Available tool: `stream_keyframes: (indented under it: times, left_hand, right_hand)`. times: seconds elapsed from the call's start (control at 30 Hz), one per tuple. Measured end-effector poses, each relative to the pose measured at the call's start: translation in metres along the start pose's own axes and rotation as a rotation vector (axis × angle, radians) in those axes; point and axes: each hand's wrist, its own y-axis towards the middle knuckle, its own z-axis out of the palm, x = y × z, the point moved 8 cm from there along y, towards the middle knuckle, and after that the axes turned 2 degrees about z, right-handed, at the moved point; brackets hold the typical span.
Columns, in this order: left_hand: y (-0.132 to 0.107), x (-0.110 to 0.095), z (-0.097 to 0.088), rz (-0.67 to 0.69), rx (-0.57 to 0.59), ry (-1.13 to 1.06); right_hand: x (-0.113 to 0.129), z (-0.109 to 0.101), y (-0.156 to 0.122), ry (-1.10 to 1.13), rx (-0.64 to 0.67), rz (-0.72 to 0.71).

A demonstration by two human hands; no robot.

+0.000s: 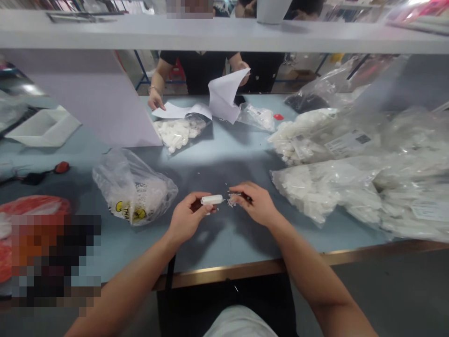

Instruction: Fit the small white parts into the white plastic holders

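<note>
My left hand (189, 215) grips a small white rectangular plastic piece (212, 200) between thumb and fingers, just above the blue-grey table. Its end points toward my right hand (257, 203). That hand is at a little pile of tiny white pin-like parts (232, 200), the thumb and forefinger slightly apart at the pile. Whether a tiny part lies between those fingertips is too small to tell. Left of my hands is a clear plastic bag (135, 187) with black and yellow print and whitish contents.
Clear bags of white parts (351, 182) are heaped on the right. A white shelf (224, 37) spans the table above. Beyond it, a person's hands hold paper sheets (226, 96) near another bag of white pieces (180, 133). A white tray (45, 126) and red bag (38, 206) are left.
</note>
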Motion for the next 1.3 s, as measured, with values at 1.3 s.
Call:
stream_keyframes:
  times: [1.3]
  left_hand:
    - [-0.002,0.001,0.0,0.05,-0.031,0.11]
  right_hand:
    - [-0.044,0.011,0.0,-0.265,0.21,0.225]
